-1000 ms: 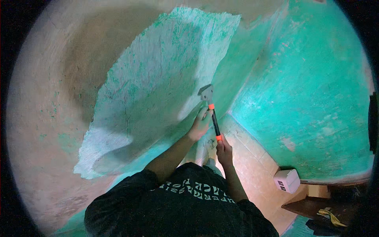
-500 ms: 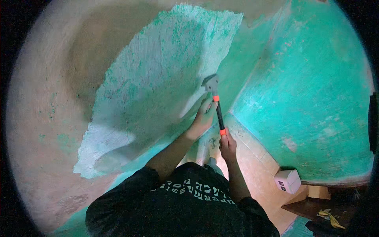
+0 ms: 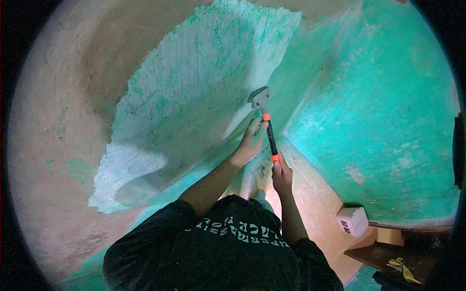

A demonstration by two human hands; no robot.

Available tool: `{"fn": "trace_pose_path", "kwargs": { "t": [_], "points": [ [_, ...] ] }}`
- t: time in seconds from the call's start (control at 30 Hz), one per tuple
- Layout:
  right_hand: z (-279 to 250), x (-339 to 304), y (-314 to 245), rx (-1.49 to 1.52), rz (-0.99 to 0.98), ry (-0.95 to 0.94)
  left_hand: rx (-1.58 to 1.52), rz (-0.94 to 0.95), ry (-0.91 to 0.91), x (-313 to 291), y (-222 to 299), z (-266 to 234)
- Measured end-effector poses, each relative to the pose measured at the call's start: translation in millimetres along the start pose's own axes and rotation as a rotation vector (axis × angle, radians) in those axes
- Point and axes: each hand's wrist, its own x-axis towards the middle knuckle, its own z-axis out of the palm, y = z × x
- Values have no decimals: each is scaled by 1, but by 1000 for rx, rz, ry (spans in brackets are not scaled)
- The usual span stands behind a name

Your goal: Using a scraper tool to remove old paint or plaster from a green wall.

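A long-handled scraper (image 3: 272,138) has a grey head, a black shaft and orange bands. My right hand (image 3: 282,178) is closed around the lower end of its handle. Higher up, the fingers of my left hand (image 3: 252,140) meet the shaft just below the upper orange band; part of their grip is hidden. The grey head lies over a pale, rough patch (image 3: 194,82) on the wall, where green traces show through. Whether the blade touches the wall, I cannot tell.
A green wall (image 3: 383,106) meets the patched wall in a corner on the right. Below lies a tiled floor (image 3: 308,203). A white-pink box (image 3: 353,221) stands by the wall's foot, near a dark wooden shelf (image 3: 378,254) with a yellow item (image 3: 405,270) on it.
The scraper and my right hand have shifted slightly upward in view, and the grey head has turned a little. Both hands keep their places on the handle.
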Motion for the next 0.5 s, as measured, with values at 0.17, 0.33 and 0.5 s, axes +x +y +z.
{"fn": "trace_pose_path", "kwargs": {
  "t": [0.17, 0.33, 0.5],
  "points": [
    [14, 1, -2, 37, 25, 19, -62, 2, 3, 9, -18, -8],
    [12, -5, 2, 57, 20, 10, -89, -42, -31, 1, -5, 1],
    [13, 10, -2, 31, -20, 33, 59, 237, 29, 20, -12, -5]
  ]
}}
